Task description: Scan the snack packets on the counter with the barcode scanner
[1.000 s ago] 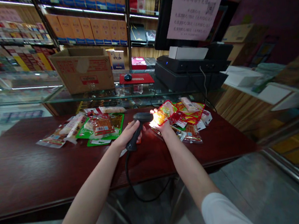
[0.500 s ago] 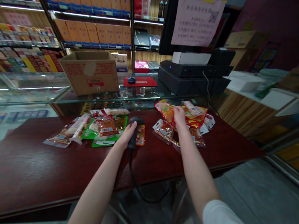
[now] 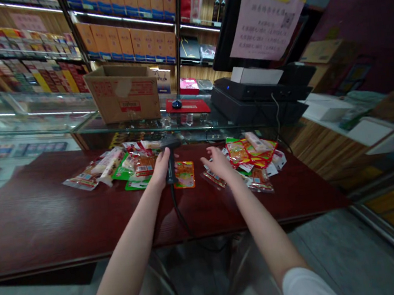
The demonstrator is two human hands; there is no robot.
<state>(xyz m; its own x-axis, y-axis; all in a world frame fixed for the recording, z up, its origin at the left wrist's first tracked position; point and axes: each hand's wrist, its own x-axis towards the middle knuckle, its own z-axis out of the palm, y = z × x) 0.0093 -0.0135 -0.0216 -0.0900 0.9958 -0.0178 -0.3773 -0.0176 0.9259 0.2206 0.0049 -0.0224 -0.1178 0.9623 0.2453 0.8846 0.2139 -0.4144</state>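
Note:
My left hand (image 3: 161, 170) is wrapped round the handle of a black barcode scanner (image 3: 171, 166), held upright with its cord trailing down over the table edge. Just right of the scanner lies a flat orange-and-green snack packet (image 3: 185, 174) on the dark red table (image 3: 95, 227). My right hand (image 3: 217, 162) holds nothing, its fingers apart over the left edge of the right pile of snack packets (image 3: 251, 153). Beside my left hand, on its left, is another pile of packaged snacks (image 3: 136, 167), with clear, green and red wrappers.
Behind the table, a glass counter bears an open cardboard box (image 3: 124, 94), a mouse (image 3: 176, 104) on a red mat (image 3: 195, 106) and a black cash register (image 3: 259, 97). Above the register stands a monitor with a paper sign (image 3: 264, 24). Stocked shelves line the back.
My right hand has let go of the red-edged packet, now lying on the right pile, and moved left with fingers spread. My left hand has raised the scanner slightly, uncovering the orange packet.

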